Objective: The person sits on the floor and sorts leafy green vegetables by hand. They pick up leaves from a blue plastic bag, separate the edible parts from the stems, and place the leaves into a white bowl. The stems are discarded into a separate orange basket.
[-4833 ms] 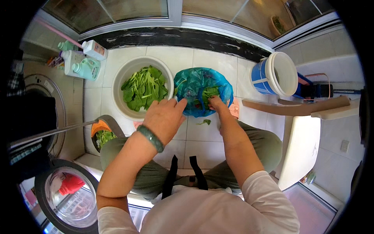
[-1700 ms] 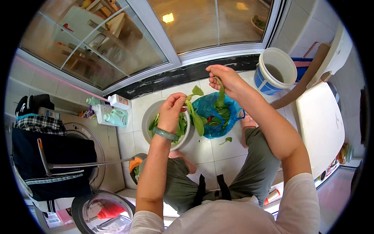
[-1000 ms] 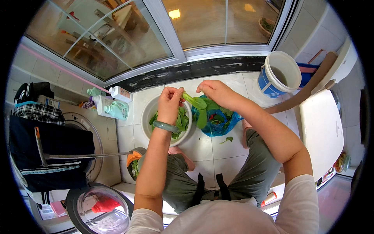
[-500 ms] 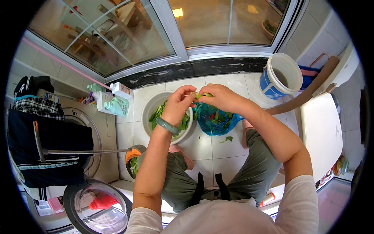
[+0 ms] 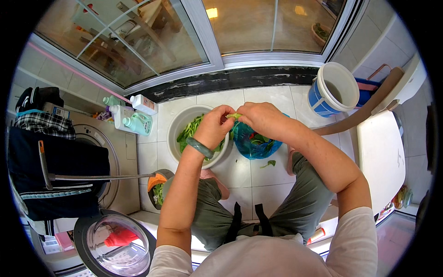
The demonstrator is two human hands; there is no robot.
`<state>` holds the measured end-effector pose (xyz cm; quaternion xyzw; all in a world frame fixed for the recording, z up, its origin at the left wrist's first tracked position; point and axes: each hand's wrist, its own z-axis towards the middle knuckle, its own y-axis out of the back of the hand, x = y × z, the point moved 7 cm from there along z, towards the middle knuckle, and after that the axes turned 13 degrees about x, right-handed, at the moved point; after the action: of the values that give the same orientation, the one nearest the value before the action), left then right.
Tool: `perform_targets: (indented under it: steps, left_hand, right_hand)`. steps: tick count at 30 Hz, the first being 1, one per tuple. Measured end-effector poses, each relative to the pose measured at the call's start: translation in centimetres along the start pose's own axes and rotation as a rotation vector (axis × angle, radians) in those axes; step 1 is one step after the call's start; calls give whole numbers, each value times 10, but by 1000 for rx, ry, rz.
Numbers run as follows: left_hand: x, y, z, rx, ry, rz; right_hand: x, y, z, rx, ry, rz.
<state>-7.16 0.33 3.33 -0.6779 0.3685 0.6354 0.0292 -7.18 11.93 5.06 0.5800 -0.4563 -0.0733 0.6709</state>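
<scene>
A pale green vegetable stem (image 5: pixel 236 116) is pinched between my two hands. My left hand (image 5: pixel 215 125), with a green bangle on its wrist, is closed on the stem's left end above the right rim of a white basin (image 5: pixel 173 143). Cut or torn green leaves and stems (image 5: pixel 190 131) lie in that basin. My right hand (image 5: pixel 259 116) is closed on the stem's other end, over a blue plastic bag (image 5: pixel 260 151). Leafy greens and something red show inside the bag. A loose leaf (image 5: pixel 270 163) lies on the floor tiles just below it.
Left of the basin stand several detergent bottles (image 5: pixel 140 123) beside a washing machine (image 5: pixel 125 161). A dustpan-like bin (image 5: pixel 157 187) with green scraps is near my left knee. A white and blue bucket (image 5: pixel 334 90) stands at right. Glass sliding doors (image 5: pixel 244 27) lie ahead.
Both hands have stayed close together over the basin and bag. Less of the stem shows between my fingers, and my left hand has dipped slightly.
</scene>
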Motion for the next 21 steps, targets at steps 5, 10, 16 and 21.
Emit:
perform_targets:
  steps: [5, 10, 16, 21]
  left_hand:
    - [-5, 1, -2, -14, -40, 48]
    - [-13, 4, -4, -42, -44, 143]
    - [11, 3, 1, 99, -24, -458]
    - [10, 1, -3, 137, -1, -770]
  right_hand:
    - [4, -1, -1, 2, 15, 5]
    - [7, 3, -2, -17, 45, 32]
    - [11, 8, -1, -7, 86, 68]
    - [12, 13, -1, -40, 147, 123]
